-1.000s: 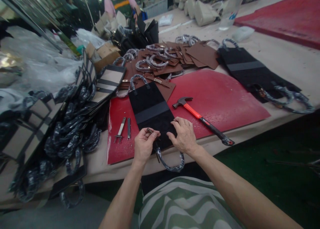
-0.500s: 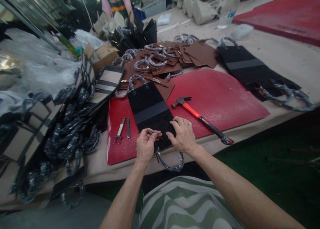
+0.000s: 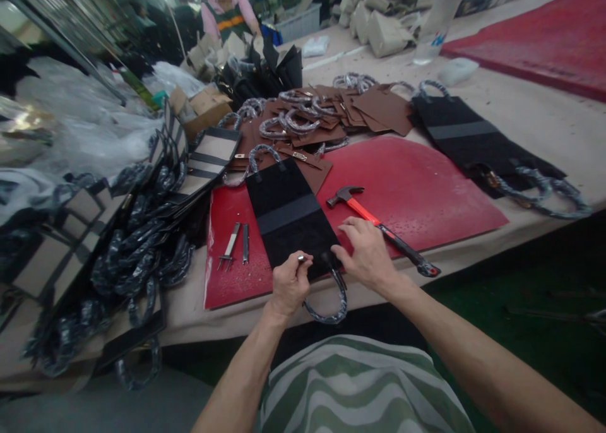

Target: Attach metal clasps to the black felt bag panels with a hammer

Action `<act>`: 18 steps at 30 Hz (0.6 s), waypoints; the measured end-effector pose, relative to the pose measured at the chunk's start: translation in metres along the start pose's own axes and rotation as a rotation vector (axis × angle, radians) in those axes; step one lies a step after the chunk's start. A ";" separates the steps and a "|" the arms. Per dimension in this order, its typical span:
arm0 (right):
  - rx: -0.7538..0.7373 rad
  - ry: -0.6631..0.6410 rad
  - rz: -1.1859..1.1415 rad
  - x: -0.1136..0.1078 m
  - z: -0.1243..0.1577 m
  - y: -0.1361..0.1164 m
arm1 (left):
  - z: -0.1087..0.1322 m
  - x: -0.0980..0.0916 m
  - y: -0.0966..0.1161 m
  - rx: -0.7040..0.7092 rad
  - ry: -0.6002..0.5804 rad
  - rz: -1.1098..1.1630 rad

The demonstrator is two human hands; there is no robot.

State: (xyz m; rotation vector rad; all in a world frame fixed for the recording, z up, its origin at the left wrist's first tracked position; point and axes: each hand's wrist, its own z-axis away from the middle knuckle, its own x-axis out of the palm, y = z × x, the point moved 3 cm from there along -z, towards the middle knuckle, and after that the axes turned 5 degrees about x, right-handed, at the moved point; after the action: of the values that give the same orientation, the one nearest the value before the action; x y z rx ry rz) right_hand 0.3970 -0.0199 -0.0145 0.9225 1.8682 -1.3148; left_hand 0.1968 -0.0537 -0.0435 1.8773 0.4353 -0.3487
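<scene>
A long black bag panel (image 3: 281, 190) lies on the red board (image 3: 411, 187), with a plastic-wrapped handle (image 3: 326, 319) at its near end and another at its far end. Over the near left corner, my left hand (image 3: 290, 288) is closed on a small metal rod (image 3: 302, 258); its shiny end shows above the fist. My right hand (image 3: 367, 253) is at the near right edge, thumb and fingers apart, holding nothing. Beside it a claw hammer (image 3: 369, 215) rests on the board. Left of the panel lie a pronged metal tool (image 3: 230, 243) and a narrow metal strip (image 3: 245, 243).
Brown bag panels (image 3: 383, 108) with wrapped handles are heaped behind the board. Black-and-beige bag pieces (image 3: 208, 155) crowd the left side. More black panels (image 3: 464, 133) lie at the right. A person (image 3: 231, 16) is at the far side.
My left hand has turned, bringing the rod's end up, and shifted slightly right in view. My right hand has moved right, away from the left one, uncovering the near handle's attachment.
</scene>
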 end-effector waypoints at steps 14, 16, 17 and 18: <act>0.799 -0.621 -0.786 -0.038 0.000 0.026 | -0.002 0.001 0.001 0.111 -0.045 -0.002; 0.792 -0.557 -0.839 -0.053 0.002 0.007 | -0.002 0.001 0.000 0.108 -0.045 0.024; 0.754 -0.493 -0.841 -0.063 0.003 -0.002 | -0.002 0.002 0.000 0.109 -0.046 0.030; 0.687 -0.409 -0.822 -0.075 0.005 -0.011 | -0.002 0.002 -0.001 0.110 -0.047 0.030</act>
State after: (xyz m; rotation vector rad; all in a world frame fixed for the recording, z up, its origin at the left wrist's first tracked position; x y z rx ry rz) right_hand 0.4284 -0.0399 0.0519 0.0862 1.5014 -2.5105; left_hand 0.1983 -0.0515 -0.0442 1.9759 0.3618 -0.4025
